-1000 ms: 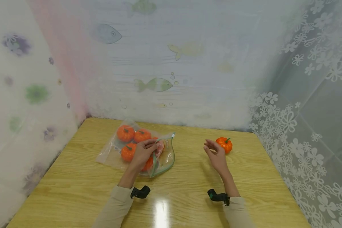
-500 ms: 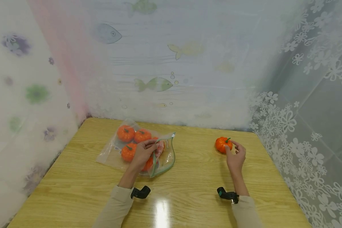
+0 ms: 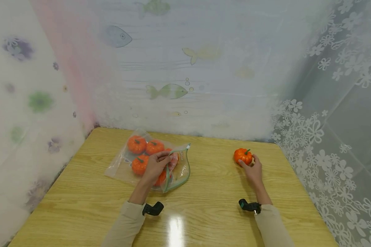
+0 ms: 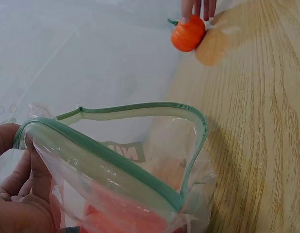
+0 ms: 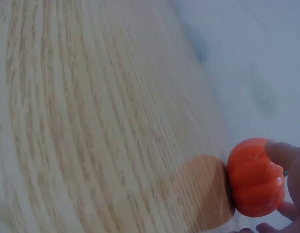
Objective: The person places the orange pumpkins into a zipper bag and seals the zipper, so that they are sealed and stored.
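A clear zip bag (image 3: 117, 168) with a green zip edge lies on the left half of the table, its mouth spread apart toward the right. Several small orange pumpkins (image 3: 136, 144) with green stems are inside it. My left hand (image 3: 153, 169) pinches one lip of the bag's mouth between thumb and fingers; the left wrist view shows the green zip strip (image 4: 106, 150) up close. Over on the right, another small pumpkin (image 3: 242, 155) sits on the table. My right hand (image 3: 254, 172) holds it, thumb on the near side and fingers round the right side.
The wooden table (image 3: 210, 206) meets a back wall covered with a fish-print sheet (image 3: 204, 79). Floral sheets hang at both sides. A black wrist camera (image 3: 153, 208) is strapped to each forearm.
My right hand has swung from the pumpkin's left side round to its right and closed its fingers on it. My left hand and the bag have stayed put.
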Demonstrator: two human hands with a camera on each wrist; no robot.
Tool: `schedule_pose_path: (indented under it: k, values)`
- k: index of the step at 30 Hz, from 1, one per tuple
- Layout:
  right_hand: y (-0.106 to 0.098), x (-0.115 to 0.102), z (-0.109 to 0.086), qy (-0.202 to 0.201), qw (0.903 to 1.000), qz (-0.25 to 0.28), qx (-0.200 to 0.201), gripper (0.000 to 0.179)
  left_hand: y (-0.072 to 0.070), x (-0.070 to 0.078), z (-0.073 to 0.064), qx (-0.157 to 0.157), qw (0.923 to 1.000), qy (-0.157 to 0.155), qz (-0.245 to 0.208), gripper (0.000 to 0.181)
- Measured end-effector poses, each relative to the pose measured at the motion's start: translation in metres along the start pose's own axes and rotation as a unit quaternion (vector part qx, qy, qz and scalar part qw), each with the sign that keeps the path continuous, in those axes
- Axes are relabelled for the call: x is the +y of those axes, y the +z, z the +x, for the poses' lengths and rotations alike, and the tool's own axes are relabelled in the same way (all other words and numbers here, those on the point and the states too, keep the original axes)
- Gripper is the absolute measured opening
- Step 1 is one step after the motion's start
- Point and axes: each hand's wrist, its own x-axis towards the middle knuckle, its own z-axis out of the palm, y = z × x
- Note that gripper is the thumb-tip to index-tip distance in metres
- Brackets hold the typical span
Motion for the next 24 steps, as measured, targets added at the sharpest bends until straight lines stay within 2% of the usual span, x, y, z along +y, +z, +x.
schedule_pose_path:
  k: [8,16,24]
  values:
    - [0.007,0.0019,0.005,0.005,0.9995,0.03,-0.005,0.089,-0.0013,-0.002,0.0032,-0.001,0.9999,0.002,-0.011,0.028]
    - [0.0078,0.0037,0.0093,-0.02,0.9988,0.035,0.027,0.079,0.0007,-0.0007,0.0004,-0.007,0.9996,0.004,-0.026,0.031]
    - [0.0087,0.0031,0.0093,-0.024,0.9981,0.045,0.035,0.074,0.0013,-0.0015,-0.001,0.0,0.9997,0.003,-0.025,0.029]
